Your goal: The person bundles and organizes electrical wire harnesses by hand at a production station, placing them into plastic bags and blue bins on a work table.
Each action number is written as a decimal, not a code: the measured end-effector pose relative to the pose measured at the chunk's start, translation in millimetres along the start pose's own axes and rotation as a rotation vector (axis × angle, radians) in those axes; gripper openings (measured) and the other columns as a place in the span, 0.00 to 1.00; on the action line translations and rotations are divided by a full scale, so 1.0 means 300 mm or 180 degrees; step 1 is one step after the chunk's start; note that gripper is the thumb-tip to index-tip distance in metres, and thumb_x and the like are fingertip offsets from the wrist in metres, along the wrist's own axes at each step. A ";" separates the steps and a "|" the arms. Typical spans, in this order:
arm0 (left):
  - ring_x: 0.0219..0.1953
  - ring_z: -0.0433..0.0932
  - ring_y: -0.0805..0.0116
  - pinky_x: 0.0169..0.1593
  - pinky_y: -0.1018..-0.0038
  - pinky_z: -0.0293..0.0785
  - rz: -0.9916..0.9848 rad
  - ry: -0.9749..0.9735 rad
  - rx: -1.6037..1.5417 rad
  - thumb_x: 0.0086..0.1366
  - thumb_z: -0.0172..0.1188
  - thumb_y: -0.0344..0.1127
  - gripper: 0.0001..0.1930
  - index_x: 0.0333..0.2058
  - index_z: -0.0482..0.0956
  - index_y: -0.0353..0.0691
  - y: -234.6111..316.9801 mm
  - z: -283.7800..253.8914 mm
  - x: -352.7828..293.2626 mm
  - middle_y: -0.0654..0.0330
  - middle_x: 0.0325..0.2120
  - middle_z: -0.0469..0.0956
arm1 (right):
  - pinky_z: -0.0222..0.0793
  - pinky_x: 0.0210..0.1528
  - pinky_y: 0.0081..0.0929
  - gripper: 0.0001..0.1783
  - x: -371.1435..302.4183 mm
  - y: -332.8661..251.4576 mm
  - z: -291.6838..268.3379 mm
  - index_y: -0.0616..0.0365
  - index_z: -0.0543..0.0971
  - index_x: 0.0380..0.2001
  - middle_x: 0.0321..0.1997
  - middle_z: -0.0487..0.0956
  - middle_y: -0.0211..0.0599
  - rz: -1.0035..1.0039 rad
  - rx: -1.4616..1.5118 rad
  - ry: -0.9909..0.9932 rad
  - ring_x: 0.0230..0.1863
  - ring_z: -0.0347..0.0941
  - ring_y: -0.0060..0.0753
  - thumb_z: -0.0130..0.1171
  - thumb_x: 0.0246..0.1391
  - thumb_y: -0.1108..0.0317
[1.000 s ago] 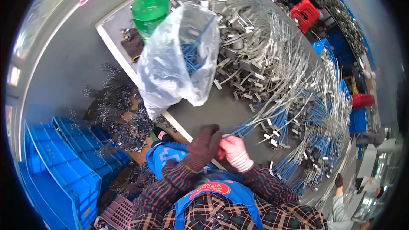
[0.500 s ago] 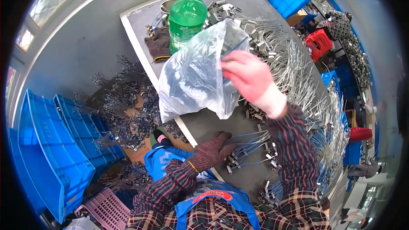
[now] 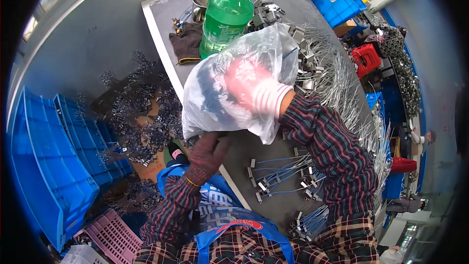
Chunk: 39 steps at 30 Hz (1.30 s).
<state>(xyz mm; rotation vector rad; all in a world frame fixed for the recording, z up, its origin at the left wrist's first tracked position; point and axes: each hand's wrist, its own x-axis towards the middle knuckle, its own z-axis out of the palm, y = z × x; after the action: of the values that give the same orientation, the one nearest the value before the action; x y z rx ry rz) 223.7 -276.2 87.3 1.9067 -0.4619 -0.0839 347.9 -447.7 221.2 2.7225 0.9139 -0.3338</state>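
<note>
A clear plastic bag (image 3: 207, 115) with dark and white contents lies on the grey table (image 3: 239, 154). My right hand (image 3: 251, 85), in a pink and white glove, reaches into the bag and shows through the plastic; its fingers are too blurred to read. Below the bag, at the table's left edge, my left hand (image 3: 207, 154) in a dark maroon glove is smeared by motion. Several blue wires with small metal parts (image 3: 278, 173) lie on the table, left of my right forearm.
Behind the bag stand a green bottle (image 3: 227, 19), a metal cup (image 3: 200, 7) and a dark glove (image 3: 187, 44). Bundles of silvery wires (image 3: 337, 80) cover the table's right side. Blue crates (image 3: 53, 151) and heaps of dark wired parts (image 3: 141, 122) fill the floor at left.
My right hand has gone from the bag's opening to inside it. My left hand has left the blue wires and moved left and up toward the bag's lower edge.
</note>
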 end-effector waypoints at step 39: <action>0.37 0.78 0.52 0.42 0.62 0.71 -0.1310 -0.0638 -0.0501 0.61 0.52 0.49 0.19 0.38 0.79 0.38 -0.103 0.052 0.093 0.48 0.32 0.80 | 0.63 0.54 0.40 0.28 -0.103 0.153 -0.091 0.53 0.74 0.45 0.45 0.75 0.40 0.0044 0.1066 0.1042 0.49 0.70 0.40 0.65 0.36 0.61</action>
<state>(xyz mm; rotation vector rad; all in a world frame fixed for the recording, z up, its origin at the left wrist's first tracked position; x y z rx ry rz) 253.5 -290.4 57.7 1.8195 -0.1819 -0.5692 355.8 -492.0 263.2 3.1553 0.9961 -0.0367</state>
